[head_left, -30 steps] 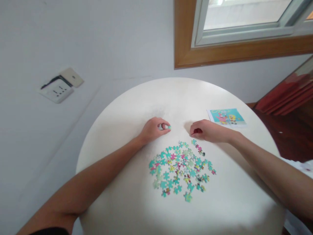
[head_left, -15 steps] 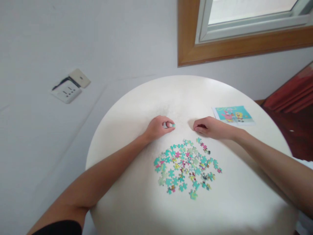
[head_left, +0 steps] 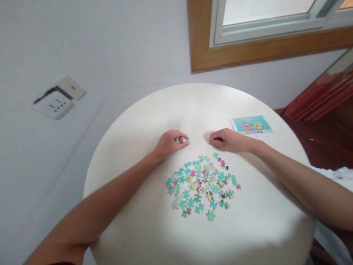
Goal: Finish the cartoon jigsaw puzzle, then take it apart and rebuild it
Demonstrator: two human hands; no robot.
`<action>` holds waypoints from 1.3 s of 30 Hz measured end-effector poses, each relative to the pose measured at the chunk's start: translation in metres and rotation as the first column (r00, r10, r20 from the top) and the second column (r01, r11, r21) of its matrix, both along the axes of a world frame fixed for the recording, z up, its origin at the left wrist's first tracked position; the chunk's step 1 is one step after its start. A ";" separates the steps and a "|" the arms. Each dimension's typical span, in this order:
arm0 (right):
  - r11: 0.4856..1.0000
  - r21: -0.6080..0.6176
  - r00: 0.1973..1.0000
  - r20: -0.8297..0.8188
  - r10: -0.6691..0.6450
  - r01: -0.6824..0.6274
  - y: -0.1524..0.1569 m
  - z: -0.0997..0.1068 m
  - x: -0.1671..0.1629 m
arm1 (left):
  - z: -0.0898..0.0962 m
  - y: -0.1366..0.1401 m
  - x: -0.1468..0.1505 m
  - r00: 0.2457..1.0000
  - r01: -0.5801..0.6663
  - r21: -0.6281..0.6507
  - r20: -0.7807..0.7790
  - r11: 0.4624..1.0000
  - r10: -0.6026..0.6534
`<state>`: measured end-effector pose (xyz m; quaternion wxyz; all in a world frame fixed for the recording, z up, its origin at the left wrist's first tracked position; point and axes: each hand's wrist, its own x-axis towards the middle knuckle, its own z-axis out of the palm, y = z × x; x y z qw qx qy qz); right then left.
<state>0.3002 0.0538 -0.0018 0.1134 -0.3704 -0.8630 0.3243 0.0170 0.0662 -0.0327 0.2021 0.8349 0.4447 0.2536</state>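
Pieces (head_left: 204,180) lie scattered on the desk (head_left: 248,232), nearer me than my hands, and I judge that little or nothing of the jigsaw is put together: most look loose, though I cannot tell at this size whether a few interlock. A short row (head_left: 221,161) sits off the far right edge. My left grip (head_left: 169,144) pinches one small teal piece (head_left: 188,140) between thumb and fingertips, beyond the scatter; my right grip (head_left: 226,140) is curled low over the desk, and I cannot tell whether anything is inside. Just beside it lies the card (head_left: 251,125). I see nothing solid between my hands and the scatter; crowding seems the main hindrance. A socket (head_left: 55,105) is on the wall, left.
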 end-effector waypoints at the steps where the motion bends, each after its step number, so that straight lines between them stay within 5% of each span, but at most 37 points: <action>1: 1.000 0.001 1.000 0.000 0.002 -0.002 0.000 0.001 0.000 | 0.000 0.000 0.000 1.000 -0.001 0.004 -0.002 1.000 0.001; 28: 1.000 0.023 0.999 0.039 0.004 -0.005 -0.007 0.012 0.000 | 0.000 0.002 -0.001 1.000 0.003 0.013 -0.009 1.000 -0.003; 39: 0.906 0.025 0.903 0.089 0.420 -0.423 -0.056 0.043 -0.018 | 0.000 0.003 -0.001 1.000 -0.007 0.014 -0.009 1.000 0.007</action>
